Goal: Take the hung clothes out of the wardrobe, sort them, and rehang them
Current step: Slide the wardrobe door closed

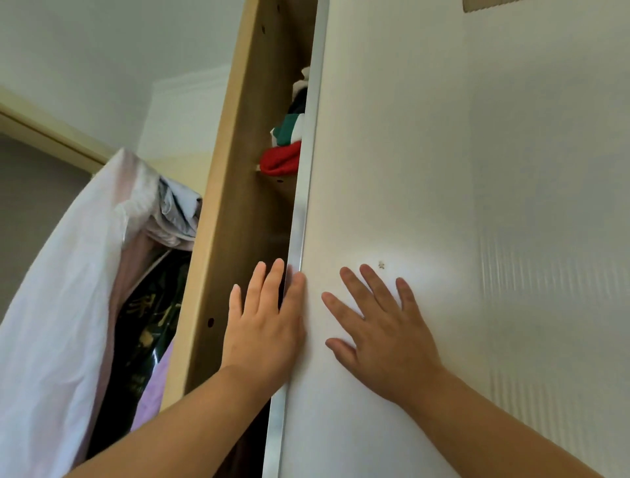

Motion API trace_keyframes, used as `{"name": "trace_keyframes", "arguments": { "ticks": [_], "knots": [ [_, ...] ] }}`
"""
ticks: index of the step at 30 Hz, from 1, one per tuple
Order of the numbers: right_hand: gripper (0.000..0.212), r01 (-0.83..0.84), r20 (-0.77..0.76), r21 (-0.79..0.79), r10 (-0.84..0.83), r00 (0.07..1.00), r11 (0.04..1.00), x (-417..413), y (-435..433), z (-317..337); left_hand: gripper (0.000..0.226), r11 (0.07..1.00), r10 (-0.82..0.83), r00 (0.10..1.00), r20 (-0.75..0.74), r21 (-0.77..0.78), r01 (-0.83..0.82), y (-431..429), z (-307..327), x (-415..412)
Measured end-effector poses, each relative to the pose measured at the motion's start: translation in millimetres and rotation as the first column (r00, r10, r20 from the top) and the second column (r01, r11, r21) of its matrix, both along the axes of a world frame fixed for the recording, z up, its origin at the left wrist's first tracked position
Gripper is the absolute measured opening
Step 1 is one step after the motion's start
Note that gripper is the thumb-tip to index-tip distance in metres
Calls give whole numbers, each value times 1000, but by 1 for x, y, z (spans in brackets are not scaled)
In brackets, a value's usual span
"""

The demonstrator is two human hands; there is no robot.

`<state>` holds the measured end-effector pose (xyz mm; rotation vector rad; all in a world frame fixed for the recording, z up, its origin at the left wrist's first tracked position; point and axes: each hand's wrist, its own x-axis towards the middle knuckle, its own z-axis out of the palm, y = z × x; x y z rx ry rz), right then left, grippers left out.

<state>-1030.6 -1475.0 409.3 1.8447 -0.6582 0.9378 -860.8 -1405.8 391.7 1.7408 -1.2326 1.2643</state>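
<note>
Wardrobe door (443, 153) takes left hand (266, 327) at its edge, right hand (388, 341) flat, fingers (375, 285) spread.

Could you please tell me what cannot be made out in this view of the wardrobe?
Head view:
- Wardrobe interior: the white sliding door hides nearly all of it; the narrow gap shows only folded clothes on a shelf, no hanging rail.
- Black garment with gold print: mostly covered by the white garment and the wooden side panel; print unreadable.
- Beige patch on the door: cut off by the top edge.
</note>
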Motion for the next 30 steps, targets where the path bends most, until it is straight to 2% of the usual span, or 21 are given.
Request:
{"name": "trace_keyframes", "arguments": {
  "ticks": [4,9,13,22,30],
  "knots": [
    [59,-16,-4,15,16,1000,1000,21,2,-2,58,998,51,998,31,45,-52,11,3,22],
    [60,-46,-6,17,46,999,999,47,4,-2,66,989,128,989,72,66,-133,15,4,51],
    [61,-60,-10,11,60,998,998,67,6,-3,65,987,154,987,46,44,-156,12,0,76],
    [61,-71,2,-1,71,998,998,99,14,-3,65,991,120,992,-33,68,-117,15,-6,109],
    [62,-58,-7,42,59,998,997,113,17,-3,63,995,62,998,-5,74,-61,15,-10,116]
  ]
}}
